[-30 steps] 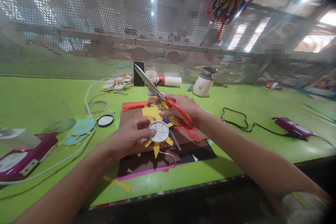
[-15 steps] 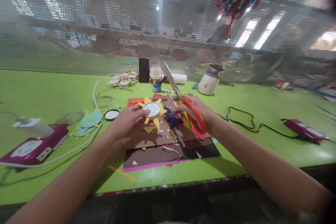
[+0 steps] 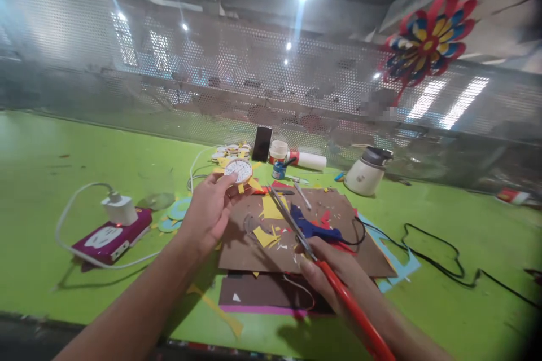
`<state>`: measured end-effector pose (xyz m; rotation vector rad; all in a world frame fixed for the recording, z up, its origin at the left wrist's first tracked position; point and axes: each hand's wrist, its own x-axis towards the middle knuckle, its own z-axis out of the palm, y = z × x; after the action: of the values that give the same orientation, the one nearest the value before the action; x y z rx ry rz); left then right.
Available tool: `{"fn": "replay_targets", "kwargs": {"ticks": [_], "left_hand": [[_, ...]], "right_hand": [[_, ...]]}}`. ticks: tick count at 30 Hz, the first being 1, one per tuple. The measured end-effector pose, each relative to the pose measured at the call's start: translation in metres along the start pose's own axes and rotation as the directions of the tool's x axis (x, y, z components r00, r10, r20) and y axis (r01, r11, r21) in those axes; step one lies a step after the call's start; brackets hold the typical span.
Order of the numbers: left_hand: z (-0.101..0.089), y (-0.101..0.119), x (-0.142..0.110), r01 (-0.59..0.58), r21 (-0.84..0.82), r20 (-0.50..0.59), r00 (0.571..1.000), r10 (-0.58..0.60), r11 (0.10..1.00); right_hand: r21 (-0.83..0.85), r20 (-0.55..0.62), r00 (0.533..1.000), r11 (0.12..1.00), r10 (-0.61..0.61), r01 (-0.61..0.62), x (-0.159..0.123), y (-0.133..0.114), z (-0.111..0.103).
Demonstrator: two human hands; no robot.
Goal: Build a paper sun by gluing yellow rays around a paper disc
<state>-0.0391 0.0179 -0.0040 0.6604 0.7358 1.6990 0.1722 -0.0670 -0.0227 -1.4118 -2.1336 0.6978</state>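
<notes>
My left hand pinches a round white disc with yellow paper points, raised above the left edge of a brown board. In my right hand is a pair of scissors with red-orange handles, blades pointing up and left over the board. The blades look nearly together. Beneath them on the brown board lie yellow paper pieces, small scraps and a dark blue glue gun with a black cord. A thin white stick rests near the board's far edge.
At the back stand a dark phone, a white jar, a blue pot, a white roll and a white jug. Several finished discs sit back left. A purple power strip with a charger is at left.
The scissors have come down and nearer to me, away from the disc, and now point up-left. My left hand still holds the disc. The head view has shifted left and tilted upward.
</notes>
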Motion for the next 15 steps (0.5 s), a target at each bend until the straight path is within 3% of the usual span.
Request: {"fn": "replay_targets", "kwargs": {"ticks": [3, 9, 15], "left_hand": [[-0.0001, 0.0009, -0.0017, -0.007, 0.011, 0.003, 1.000, 0.007, 1.000], [0.0012, -0.0028, -0.0044, -0.005, 0.020, 0.048, 0.999, 0.004, 1.000], [0.0023, -0.0071, -0.0056, -0.013, 0.030, 0.093, 0.996, 0.010, 0.999]], "right_hand": [[-0.047, 0.023, 0.999, 0.999, -0.023, 0.024, 0.0027, -0.0049, 0.0002], [-0.015, -0.055, 0.997, 0.999, -0.050, 0.049, 0.0042, -0.0059, 0.0049], [-0.027, -0.025, 0.998, 0.998, -0.055, 0.055, 0.0053, -0.0043, 0.0063]]}}
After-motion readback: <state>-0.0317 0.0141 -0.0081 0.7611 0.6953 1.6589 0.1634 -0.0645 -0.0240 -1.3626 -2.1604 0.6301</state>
